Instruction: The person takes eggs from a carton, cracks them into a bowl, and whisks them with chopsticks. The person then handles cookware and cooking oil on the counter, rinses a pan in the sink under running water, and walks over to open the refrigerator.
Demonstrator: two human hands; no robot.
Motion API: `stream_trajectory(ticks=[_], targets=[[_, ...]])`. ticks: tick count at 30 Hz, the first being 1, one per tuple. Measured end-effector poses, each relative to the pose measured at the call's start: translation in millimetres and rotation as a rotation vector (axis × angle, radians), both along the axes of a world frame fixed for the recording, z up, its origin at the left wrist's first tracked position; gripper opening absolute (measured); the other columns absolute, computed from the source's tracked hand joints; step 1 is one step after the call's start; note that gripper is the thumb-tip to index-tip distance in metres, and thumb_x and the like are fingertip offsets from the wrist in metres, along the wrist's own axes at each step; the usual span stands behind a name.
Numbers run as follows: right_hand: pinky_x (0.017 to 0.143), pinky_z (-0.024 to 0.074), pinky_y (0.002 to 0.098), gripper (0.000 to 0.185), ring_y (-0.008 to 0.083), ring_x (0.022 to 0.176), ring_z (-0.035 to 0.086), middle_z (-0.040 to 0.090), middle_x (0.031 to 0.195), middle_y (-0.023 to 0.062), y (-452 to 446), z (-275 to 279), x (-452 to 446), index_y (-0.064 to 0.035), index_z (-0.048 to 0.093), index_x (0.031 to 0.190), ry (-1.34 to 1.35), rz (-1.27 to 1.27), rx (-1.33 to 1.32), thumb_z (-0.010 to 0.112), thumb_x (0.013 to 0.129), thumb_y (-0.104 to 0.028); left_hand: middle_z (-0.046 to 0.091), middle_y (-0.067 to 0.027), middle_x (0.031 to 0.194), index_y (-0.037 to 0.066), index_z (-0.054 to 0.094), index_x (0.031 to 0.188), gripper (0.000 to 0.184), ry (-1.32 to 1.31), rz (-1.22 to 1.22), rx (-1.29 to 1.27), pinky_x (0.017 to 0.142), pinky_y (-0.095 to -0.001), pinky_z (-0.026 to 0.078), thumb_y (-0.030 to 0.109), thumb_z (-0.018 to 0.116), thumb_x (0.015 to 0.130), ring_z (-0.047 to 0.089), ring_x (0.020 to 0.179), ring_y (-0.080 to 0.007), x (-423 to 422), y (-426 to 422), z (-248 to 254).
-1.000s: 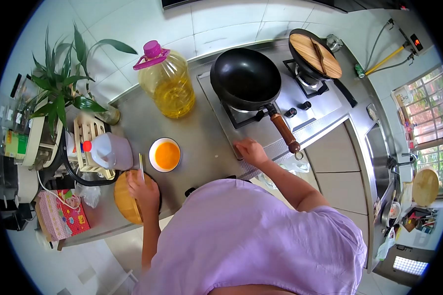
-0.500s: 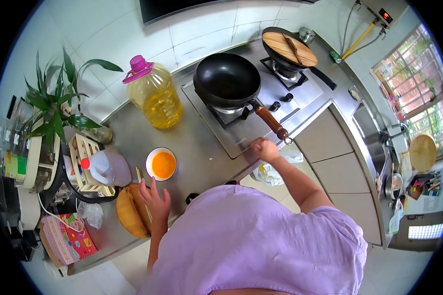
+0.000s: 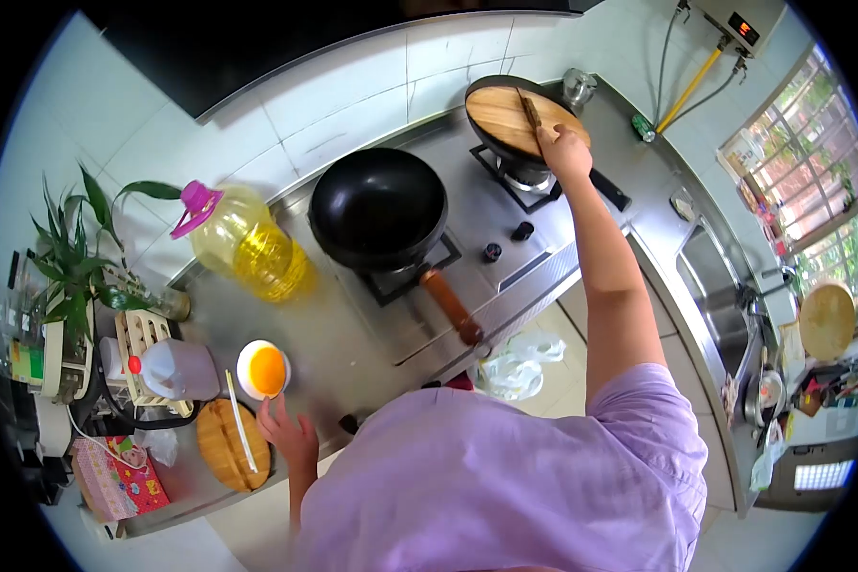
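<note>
Right fingers closed on the wooden lid; orange liquid sitting in its bowl

The right hand (image 3: 564, 153) reaches over the far burner; its fingers close around the lower end of the dark wooden bar (image 3: 528, 107) on the wooden lid (image 3: 500, 116); the lid lies over the black pan (image 3: 494, 146), a little of the pan's rim showing around it; whether the lid's weight is being taken cannot be told, though it looks seated rather than lifted.

The left hand (image 3: 293, 437) is open, fingers spread and holding nothing, just beside the white bowl (image 3: 244, 365); whether a fingertip touches the rim cannot be told; the bowl stands on the steel table (image 3: 305, 372).

As for progress, the orange liquid (image 3: 268, 370) looks smooth and evenly mixed, so that stirring seems done; it is in the bowl and has not gone into the wok (image 3: 377, 205); the wok sits uncovered on the nearer burner, its brown handle (image 3: 451, 307) pointing toward the person; the chopsticks (image 3: 240, 424) lie across a round wooden piece (image 3: 217, 446), out of both hands; the oil bottle (image 3: 250, 243) is upright with its pink cap (image 3: 198, 196) on; the pan is covered, and no flame can be made out under it or the wok.
</note>
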State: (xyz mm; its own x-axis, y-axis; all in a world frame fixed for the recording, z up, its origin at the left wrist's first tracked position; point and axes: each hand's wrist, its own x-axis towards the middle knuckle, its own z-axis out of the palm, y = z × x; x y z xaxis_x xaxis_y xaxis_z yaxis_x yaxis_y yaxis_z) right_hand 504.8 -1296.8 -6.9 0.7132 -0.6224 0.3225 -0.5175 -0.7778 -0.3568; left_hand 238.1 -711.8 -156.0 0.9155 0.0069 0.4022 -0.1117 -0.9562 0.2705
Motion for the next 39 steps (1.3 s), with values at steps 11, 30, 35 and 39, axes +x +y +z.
stream_trajectory(ticks=[11,30,35,39], targets=[[0.086,0.0486,0.0393,0.048,0.0294,0.103,0.061,0.063,0.111,0.0157,-78.3,-25.0,93.0,-0.005,0.063,0.109,0.355,0.176,0.075,0.056,0.08,-0.042,0.039,-0.0188,0.126,0.006,0.049,0.121,0.055,0.192,0.045,-0.076,0.098,-0.0499,0.03,0.002,0.059,0.067,0.034,0.118,-0.0392,-22.6,-144.0,21.4],[0.085,0.0486,0.0431,0.045,0.0344,0.097,0.063,0.064,0.104,0.0203,-102.6,-11.8,99.5,-0.0044,0.063,0.106,0.119,0.198,0.096,0.048,0.085,-0.04,0.043,-0.0186,0.12,0.006,0.05,0.119,0.053,0.238,0.091,-0.099,0.097,-0.0486,0.031,-0.001,0.06,0.067,0.035,0.115,-0.0384,-39.0,-161.3,13.2],[0.088,0.0459,0.0428,0.049,0.0387,0.101,0.059,0.063,0.101,0.0253,-160.6,13.5,67.4,-0.0009,0.065,0.1,-0.125,0.089,0.156,0.05,0.083,-0.044,0.051,-0.0149,0.11,0.005,0.055,0.11,0.042,0.29,0.061,-0.103,0.092,-0.0457,0.035,0.0,0.06,0.068,0.041,0.108,-0.0349,-45.1,-159.0,-1.2],[0.084,0.0457,0.0415,0.051,0.0371,0.096,0.061,0.064,0.095,0.0249,-199.3,25.2,-6.6,-0.0005,0.066,0.096,-0.226,-0.021,0.13,0.052,0.081,-0.048,0.06,-0.0109,0.083,0.005,0.061,0.096,0.024,0.327,-0.15,-0.24,0.081,-0.042,0.042,0.003,0.06,0.072,0.053,0.084,-0.0313,-45.3,-150.4,-40.1]])
